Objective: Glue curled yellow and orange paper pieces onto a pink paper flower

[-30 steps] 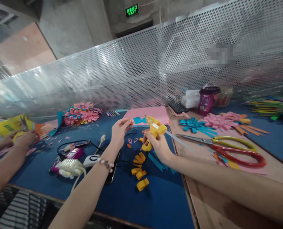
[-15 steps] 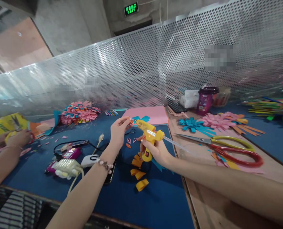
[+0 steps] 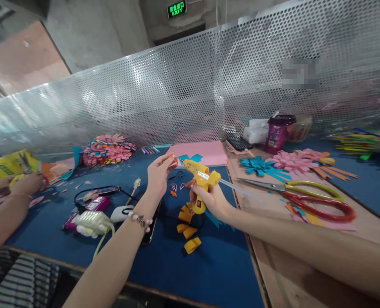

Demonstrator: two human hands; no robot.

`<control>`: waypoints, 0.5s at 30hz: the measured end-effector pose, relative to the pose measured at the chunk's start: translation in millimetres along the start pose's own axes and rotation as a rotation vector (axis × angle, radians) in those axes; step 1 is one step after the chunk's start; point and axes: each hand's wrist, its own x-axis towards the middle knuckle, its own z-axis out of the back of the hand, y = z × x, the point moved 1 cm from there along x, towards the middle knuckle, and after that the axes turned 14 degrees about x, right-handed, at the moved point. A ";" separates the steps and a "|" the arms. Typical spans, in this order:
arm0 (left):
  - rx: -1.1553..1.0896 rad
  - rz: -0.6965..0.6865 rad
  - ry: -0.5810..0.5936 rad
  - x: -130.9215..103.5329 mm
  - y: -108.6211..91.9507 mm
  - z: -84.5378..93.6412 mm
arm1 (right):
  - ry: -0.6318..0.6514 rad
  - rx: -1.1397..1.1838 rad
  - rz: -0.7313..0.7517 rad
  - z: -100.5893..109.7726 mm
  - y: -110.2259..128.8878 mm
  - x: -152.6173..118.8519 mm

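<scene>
My right hand is wrapped round the grip of a yellow glue gun, with a clear glue stick poking out of its back. The gun's nozzle points left, close to the fingers of my left hand. Between thumb and fingertips, that hand pinches a small orange strip, partly hidden by the fingers. Below the gun lie several folded yellow-orange loops. Small pink loops and an orange piece rest between my hands. Behind them is a blue cut-out on pink sheets.
Large scissors with red and yellow handles lie at right, near blue and pink flowers. A purple cup stands behind. At left, a purple power strip, a phone and another person's hands with scissors.
The glue gun's nozzle and the orange strip in my left hand have shifted very slightly; both grips stay the same. The whole view has moved a little.
</scene>
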 end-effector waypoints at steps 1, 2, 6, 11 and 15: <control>0.006 -0.003 -0.003 0.1 -0.5 0.4 | 0.004 0.001 -0.002 0.4 -0.7 0.2; 0.011 -0.009 -0.005 0.2 -1.0 0.6 | 0.008 0.003 -0.001 0.8 -1.3 0.5; 0.014 -0.020 0.002 0.5 -2.1 0.6 | 0.027 -0.005 0.006 1.8 -2.9 1.0; 0.021 -0.023 0.018 0.4 -0.5 -0.2 | 0.016 0.000 -0.003 2.1 -3.5 1.1; 0.027 -0.013 0.008 0.5 1.0 -0.4 | 0.023 0.001 -0.011 2.3 -4.3 0.1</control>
